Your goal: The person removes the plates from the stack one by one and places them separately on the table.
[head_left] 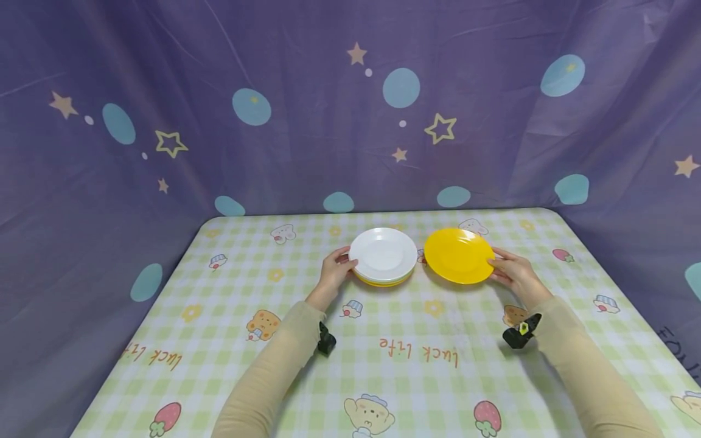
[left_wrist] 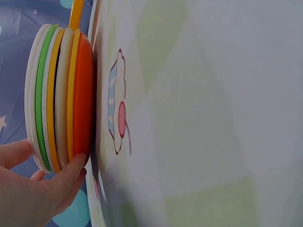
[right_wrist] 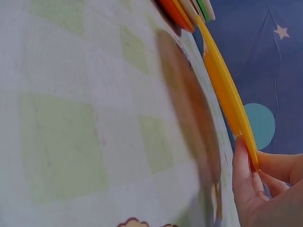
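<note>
A stack of plates [head_left: 383, 254] with a white one on top stands toward the back of the table. Its edges show white, green, yellow and cream layers in the left wrist view, with an orange underside [left_wrist: 84, 101] closest to the cloth. My left hand [head_left: 335, 271] grips the stack's left side, thumb at the top rim and fingers lower down. To the right, a single yellow plate [head_left: 459, 255] is pinched at its right rim by my right hand [head_left: 513, 274]. In the right wrist view this plate [right_wrist: 227, 90] is held off the cloth, tilted, over its shadow.
A green-and-white checked cloth [head_left: 405, 389] with printed cakes, strawberries and lettering covers the table. Behind the table and along its sides hangs a purple curtain [head_left: 306, 152] with stars and blue ovals. Black devices are strapped at the left wrist [head_left: 326, 339] and right wrist [head_left: 520, 333].
</note>
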Action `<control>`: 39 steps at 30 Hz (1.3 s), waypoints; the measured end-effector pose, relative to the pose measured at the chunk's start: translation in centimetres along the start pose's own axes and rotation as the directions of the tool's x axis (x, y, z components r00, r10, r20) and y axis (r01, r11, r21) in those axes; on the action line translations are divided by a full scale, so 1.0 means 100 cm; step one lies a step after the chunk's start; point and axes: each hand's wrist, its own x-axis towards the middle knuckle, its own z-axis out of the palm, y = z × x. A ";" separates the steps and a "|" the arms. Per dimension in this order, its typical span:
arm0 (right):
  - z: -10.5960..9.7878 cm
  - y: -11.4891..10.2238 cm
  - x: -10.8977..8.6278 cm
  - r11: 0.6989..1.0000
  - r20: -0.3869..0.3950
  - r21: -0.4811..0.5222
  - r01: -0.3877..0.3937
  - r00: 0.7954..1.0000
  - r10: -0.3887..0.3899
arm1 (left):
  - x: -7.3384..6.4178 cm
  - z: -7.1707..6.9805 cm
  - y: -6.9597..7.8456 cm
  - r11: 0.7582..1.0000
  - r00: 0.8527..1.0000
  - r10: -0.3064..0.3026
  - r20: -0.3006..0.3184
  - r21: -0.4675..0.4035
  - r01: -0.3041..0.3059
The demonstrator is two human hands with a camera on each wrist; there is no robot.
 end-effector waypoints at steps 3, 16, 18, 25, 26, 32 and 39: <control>-0.002 0.002 0.001 1.000 -0.005 -0.018 -0.014 1.000 0.014 | 0.000 0.000 0.000 1.000 1.000 0.000 0.001 -0.006 0.000; -0.009 0.008 0.014 0.995 -0.067 -0.053 -0.086 0.994 0.083 | 0.000 0.000 -0.002 1.000 1.000 0.006 0.004 -0.014 -0.006; -0.011 0.009 0.016 0.994 -0.064 -0.063 -0.086 0.995 0.082 | 0.001 0.000 -0.002 1.000 1.000 0.005 0.002 -0.018 -0.005; -0.013 0.013 0.021 0.993 -0.078 -0.082 -0.087 0.994 0.081 | -0.001 0.001 -0.001 1.000 1.000 0.013 -0.003 -0.007 -0.013; -0.013 0.013 0.021 0.992 -0.084 -0.088 -0.088 0.993 0.081 | -0.001 0.000 -0.001 1.000 1.000 0.014 -0.004 -0.004 -0.014; -0.012 0.012 0.021 0.988 -0.111 -0.127 -0.086 0.991 0.072 | -0.002 -0.001 0.000 1.000 1.000 0.012 0.000 -0.011 -0.012; -0.013 0.017 0.021 0.944 -0.111 -0.330 -0.009 0.993 -0.029 | -0.004 -0.001 0.001 1.000 1.000 0.005 0.010 -0.019 -0.004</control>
